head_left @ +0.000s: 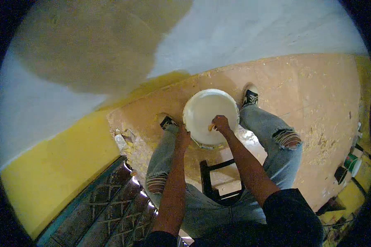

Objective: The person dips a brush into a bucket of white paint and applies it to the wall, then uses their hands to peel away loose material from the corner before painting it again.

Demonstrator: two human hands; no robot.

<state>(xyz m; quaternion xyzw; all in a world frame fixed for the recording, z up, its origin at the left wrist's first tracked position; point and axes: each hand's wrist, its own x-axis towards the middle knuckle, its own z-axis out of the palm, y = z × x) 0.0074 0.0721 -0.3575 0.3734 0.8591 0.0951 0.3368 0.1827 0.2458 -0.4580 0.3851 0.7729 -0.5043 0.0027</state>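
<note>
A round white bucket (201, 108) stands on the floor between my feet, with a pale liquid or paste inside. My right hand (221, 123) is over the bucket's opening, its fingers closed round a small orange-brown object (211, 127), perhaps a handle; its lower end is hidden. At the bucket's near left side, my left hand (184, 134) touches or nearly touches the outer wall. The fingers of that hand are too dark and small to make out.
A dark stool frame (206, 177) is between my legs. The wall ahead (251, 33) is pale with a brownish patch. A quilted dark seat or mattress (99, 201) lies at the lower left. Green container (351, 162) at the right; crumpled plastic (120, 141) by the left wall.
</note>
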